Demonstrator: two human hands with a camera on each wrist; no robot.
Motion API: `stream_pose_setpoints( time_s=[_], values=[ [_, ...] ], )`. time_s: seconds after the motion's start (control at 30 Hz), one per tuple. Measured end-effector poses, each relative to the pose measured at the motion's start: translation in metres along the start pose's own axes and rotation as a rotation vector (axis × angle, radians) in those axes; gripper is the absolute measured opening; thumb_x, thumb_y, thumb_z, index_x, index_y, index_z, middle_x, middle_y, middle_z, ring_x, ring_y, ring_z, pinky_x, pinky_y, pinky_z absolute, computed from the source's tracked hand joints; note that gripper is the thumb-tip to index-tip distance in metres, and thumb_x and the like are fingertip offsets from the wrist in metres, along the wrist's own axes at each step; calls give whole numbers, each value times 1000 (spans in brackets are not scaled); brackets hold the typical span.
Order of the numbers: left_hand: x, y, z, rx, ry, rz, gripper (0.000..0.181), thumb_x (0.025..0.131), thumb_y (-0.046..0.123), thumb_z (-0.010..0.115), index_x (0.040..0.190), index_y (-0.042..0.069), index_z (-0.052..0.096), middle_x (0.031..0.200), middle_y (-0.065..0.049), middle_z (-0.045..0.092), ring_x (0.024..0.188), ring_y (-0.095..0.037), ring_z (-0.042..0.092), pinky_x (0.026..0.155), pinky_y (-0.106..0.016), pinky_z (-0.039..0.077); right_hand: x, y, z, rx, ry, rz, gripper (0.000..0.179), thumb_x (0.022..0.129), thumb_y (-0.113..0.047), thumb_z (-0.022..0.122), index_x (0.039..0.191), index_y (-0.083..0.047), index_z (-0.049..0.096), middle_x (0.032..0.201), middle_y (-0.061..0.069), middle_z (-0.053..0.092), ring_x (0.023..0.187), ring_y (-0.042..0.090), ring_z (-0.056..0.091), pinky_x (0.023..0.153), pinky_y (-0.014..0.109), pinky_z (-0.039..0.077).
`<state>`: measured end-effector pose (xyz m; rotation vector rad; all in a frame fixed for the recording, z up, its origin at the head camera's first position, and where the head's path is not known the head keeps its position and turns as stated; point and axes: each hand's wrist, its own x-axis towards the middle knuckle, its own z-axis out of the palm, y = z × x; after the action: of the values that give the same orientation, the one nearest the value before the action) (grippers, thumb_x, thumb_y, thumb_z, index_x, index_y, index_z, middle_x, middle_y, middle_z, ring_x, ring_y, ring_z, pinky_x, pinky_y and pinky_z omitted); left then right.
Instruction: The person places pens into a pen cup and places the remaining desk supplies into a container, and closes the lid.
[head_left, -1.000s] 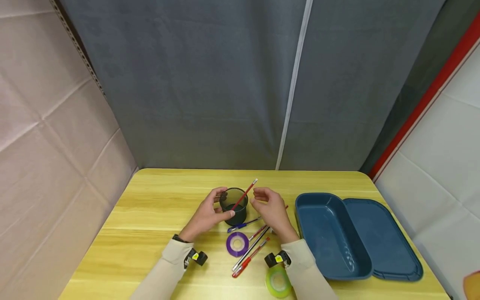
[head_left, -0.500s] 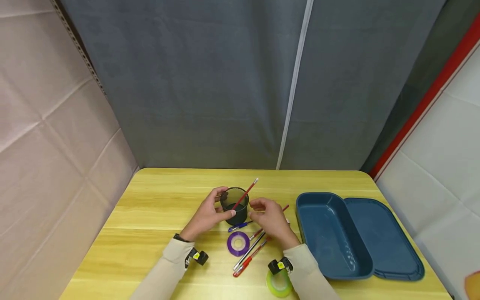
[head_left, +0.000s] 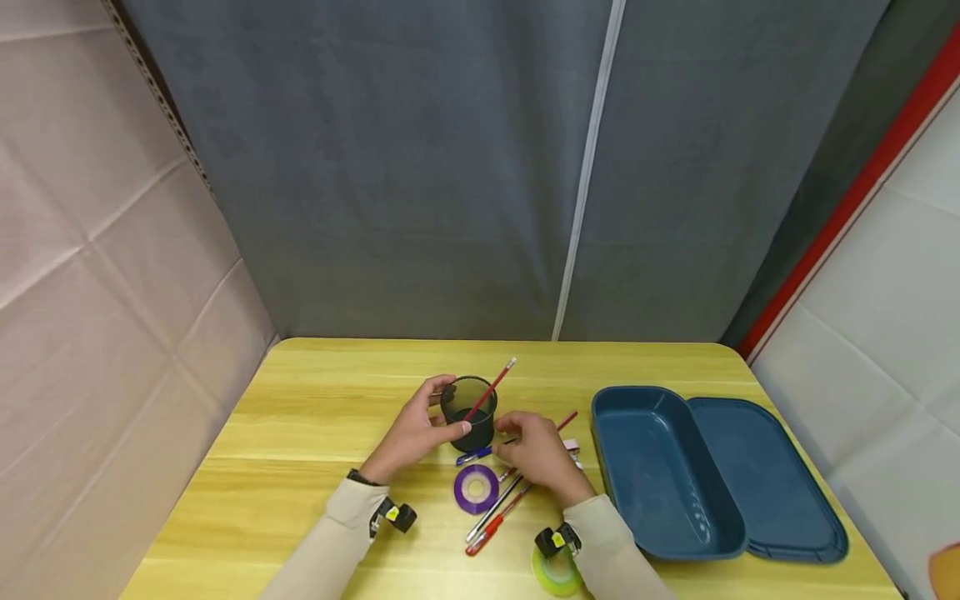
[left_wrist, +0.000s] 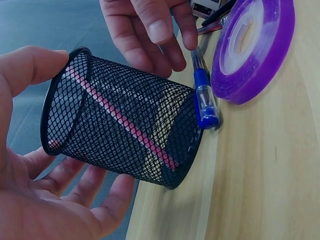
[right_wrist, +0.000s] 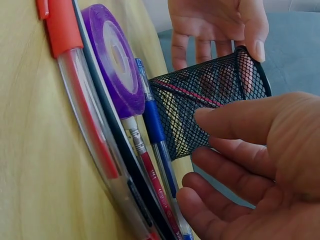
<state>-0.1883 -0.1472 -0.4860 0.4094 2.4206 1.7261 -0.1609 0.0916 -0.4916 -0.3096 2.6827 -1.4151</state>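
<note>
In the head view my left hand (head_left: 411, 433) grips a black mesh pencil cup (head_left: 480, 431) by its side, thumb up at the rim. A red pencil (head_left: 493, 386) leans inside the cup, its eraser end sticking out. Just right of the cup is my right hand (head_left: 538, 450), low over the table. Its fingers are loosely bent with nothing between them in the right wrist view, close above a blue pen (right_wrist: 154, 122). That pen lies at the foot of the cup. Beside it lie a second red pencil (right_wrist: 159, 187) and a purple tape roll (right_wrist: 93, 37).
A red pen (head_left: 482, 536) and a silver pen (head_left: 487, 510) lie nearer the front. A yellow-green tape roll (head_left: 553, 586) sits partly under the right wrist. To the right stand a blue box (head_left: 660, 467) and its blue lid (head_left: 772, 479). A small white block (head_left: 572, 445) lies behind the right hand.
My right hand has come down and a little toward me, from beside the cup's rim to the blue pen. The left hand and cup have stayed in place.
</note>
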Motion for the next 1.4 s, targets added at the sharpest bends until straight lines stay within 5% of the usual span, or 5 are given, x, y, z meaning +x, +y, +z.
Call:
stream_pose_setpoints(
  time_s=[0.3,0.7,1.1,1.4],
  values=[
    [0,-1,-1,-9,2,-3,81,87,23,88,157,21,45,158,-18,49,143,-40,50,115,-57,47,3,4,5,-91,-44,-37,31,86,-6,82,116,0,76,113,14,77,103,30,71,92,50,59],
    [-2,2,0,24,27,-30,82,86,25,89,156,25,47,156,-7,51,142,-38,50,113,-54,50,5,4,10,-289,-42,-65,23,84,-2,83,107,-3,80,103,9,77,98,25,71,91,48,60],
    [-2,1,1,3,23,-20,82,87,23,87,157,20,45,159,-17,49,142,-41,50,114,-57,49,5,8,8,-308,-50,-114,14,81,-1,85,93,-7,82,88,1,75,81,14,66,75,34,58],
    [-3,2,1,14,32,-31,82,87,24,88,157,21,46,156,-9,51,142,-40,50,112,-54,49,4,7,6,-249,-53,-116,9,86,-4,84,94,-8,82,89,-1,72,81,11,64,76,32,57]
  ],
)
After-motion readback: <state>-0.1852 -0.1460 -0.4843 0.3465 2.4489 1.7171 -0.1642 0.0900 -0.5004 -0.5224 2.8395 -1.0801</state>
